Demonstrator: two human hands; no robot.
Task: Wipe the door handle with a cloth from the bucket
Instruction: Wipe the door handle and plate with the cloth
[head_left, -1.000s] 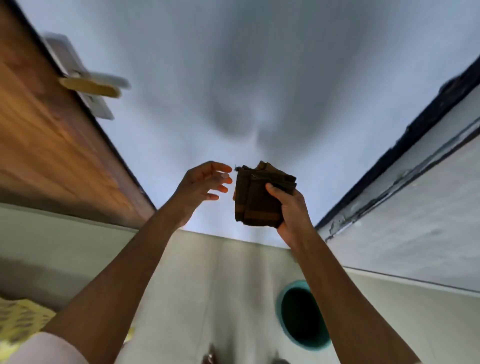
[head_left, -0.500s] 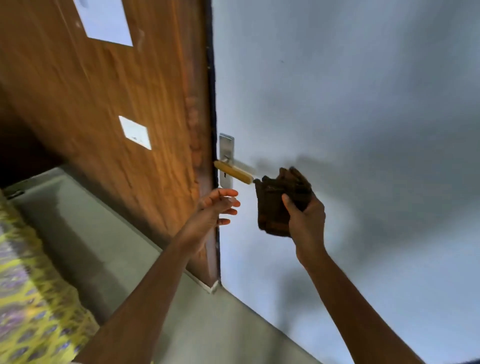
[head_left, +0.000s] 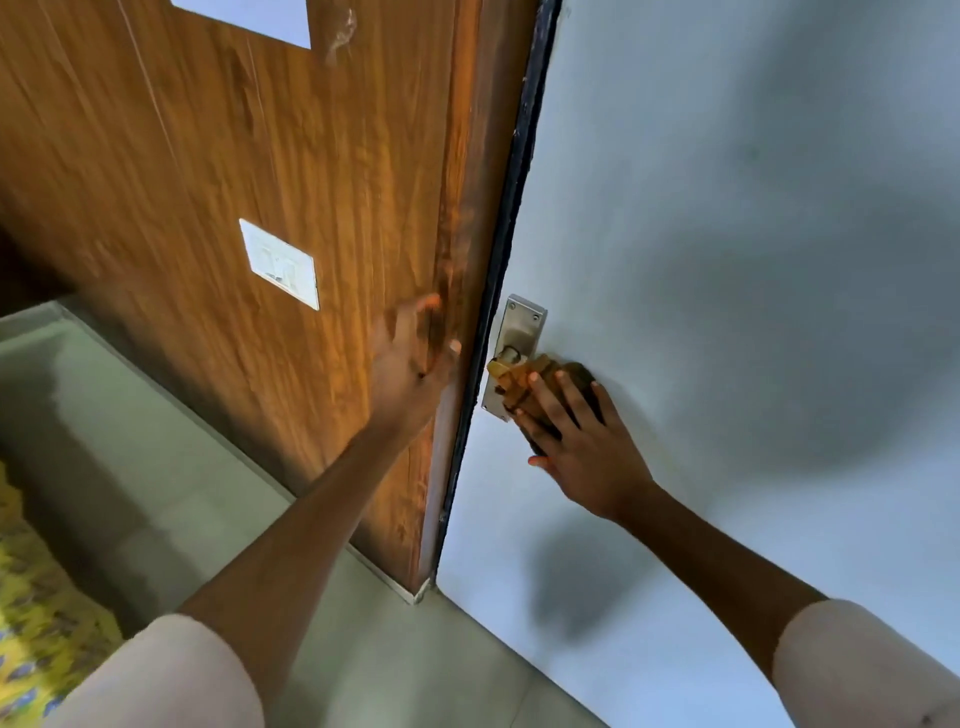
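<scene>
- Head view: the right hand (head_left: 587, 447) presses the dark brown cloth (head_left: 569, 382) onto the door handle (head_left: 506, 371), with only the yellowish inner end of the lever peeking out beside the metal backplate (head_left: 519, 338).
- Right fingers (head_left: 561, 405) are spread and laid flat over the cloth, pinning it to the lever rather than pinching it; the thumb sits low, under the wad.
- The left hand (head_left: 415, 358) is blurred, empty, fingers apart, palm against the wooden panel (head_left: 234, 182) just left of the dark door edge (head_left: 498, 270). Looks like a brace.
- The handle sits on the pale door face (head_left: 727, 208), and the cloth covers most of its length.
- The bucket is out of view here.
- Progress, by my read: the cloth is fetched and on the handle, so the wiping is starting or barely under way. Left to do: rubbing along the lever, its underside, perhaps the backplate. Nothing shows whether any part is clean yet.
</scene>
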